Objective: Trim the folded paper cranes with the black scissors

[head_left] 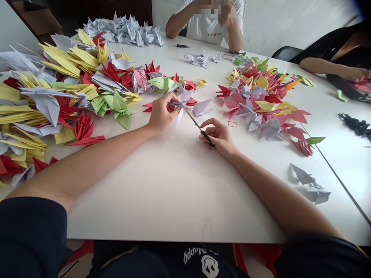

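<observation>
My left hand (164, 112), closed in a pinch, holds a pale grey folded paper crane (182, 101) above the middle of the table. My right hand (218, 137) is closed around the black handle of a pair of scissors (199, 127), seen nearly edge-on. Their thin metal blades slant up and left, and the tips meet the crane beside my left fingertips. Just right of the tips lies another grey folded paper piece (202, 108). Red folded paper shows behind the crane, partly hidden by it.
A large pile of yellow, white, red and green folded paper (66, 96) covers the left side. Another mixed pile of cranes (263, 96) lies at right, and grey ones (121, 31) at the far left. Two people sit across the table (174, 193). Loose grey pieces (311, 185) lie near right.
</observation>
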Action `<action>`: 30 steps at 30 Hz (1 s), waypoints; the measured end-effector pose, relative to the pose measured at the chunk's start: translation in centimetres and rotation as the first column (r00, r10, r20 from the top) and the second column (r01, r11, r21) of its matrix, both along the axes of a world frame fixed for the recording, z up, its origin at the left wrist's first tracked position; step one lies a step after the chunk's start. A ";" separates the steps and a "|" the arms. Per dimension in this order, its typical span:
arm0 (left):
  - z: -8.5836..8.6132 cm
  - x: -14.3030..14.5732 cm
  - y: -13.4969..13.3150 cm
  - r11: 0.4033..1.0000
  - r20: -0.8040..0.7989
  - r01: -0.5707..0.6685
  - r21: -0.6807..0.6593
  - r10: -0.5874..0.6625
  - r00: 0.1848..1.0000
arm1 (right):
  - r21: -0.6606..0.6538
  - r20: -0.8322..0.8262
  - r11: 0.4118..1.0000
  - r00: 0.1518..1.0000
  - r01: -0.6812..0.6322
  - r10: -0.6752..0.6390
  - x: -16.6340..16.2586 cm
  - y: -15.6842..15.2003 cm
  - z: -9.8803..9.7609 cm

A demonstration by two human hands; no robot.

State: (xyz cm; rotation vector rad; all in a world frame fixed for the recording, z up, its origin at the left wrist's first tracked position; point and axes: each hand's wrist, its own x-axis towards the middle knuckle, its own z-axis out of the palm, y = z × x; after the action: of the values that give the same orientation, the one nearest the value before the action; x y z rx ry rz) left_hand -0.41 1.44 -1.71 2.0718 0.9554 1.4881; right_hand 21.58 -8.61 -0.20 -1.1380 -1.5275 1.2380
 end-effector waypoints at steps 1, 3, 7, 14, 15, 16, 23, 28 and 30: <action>-0.1 0.0 0.0 1.000 0.002 0.002 -0.001 -0.002 1.000 | 0.001 0.001 1.000 1.000 0.000 0.000 0.0 0.0 0.0; -0.2 0.0 0.1 1.000 0.010 0.001 -0.002 -0.001 1.000 | 0.004 0.002 1.000 1.000 0.003 -0.003 0.0 0.0 0.1; -0.3 -0.1 0.4 1.000 0.018 -0.008 -0.015 0.008 1.000 | 0.011 -0.008 1.000 1.000 0.011 -0.010 0.0 0.0 0.0; -0.4 -0.2 0.4 1.000 0.021 -0.006 -0.003 0.006 1.000 | 0.003 -0.003 1.000 1.000 0.030 -0.030 0.0 0.2 -0.2; -0.3 -0.2 0.4 1.000 0.020 -0.008 0.005 0.008 1.000 | 0.003 -0.002 1.000 1.000 0.030 -0.030 0.0 0.2 -0.2; -0.3 -0.2 0.3 1.000 0.018 -0.010 0.012 0.010 1.000 | 0.004 -0.001 1.000 1.000 0.030 -0.030 0.0 0.2 -0.2; -0.2 -0.1 0.2 0.999 -0.006 -0.022 0.047 0.022 1.000 | 0.002 0.003 1.000 1.000 0.019 -0.019 0.0 0.2 -0.1; -0.1 -0.1 0.1 0.997 -0.043 -0.030 0.072 0.033 0.999 | 0.007 0.018 1.000 1.000 0.008 -0.008 -0.1 0.1 -0.3; -0.1 -0.2 0.2 0.997 -0.051 -0.039 0.074 0.043 0.998 | 0.008 0.033 1.000 0.999 0.008 -0.008 -0.1 0.1 -0.3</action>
State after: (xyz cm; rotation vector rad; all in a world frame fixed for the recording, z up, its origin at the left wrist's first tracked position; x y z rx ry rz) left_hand -0.58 1.59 -1.79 2.1651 0.9828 1.5167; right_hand 21.48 -8.47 -0.51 -1.1632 -1.5500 1.2122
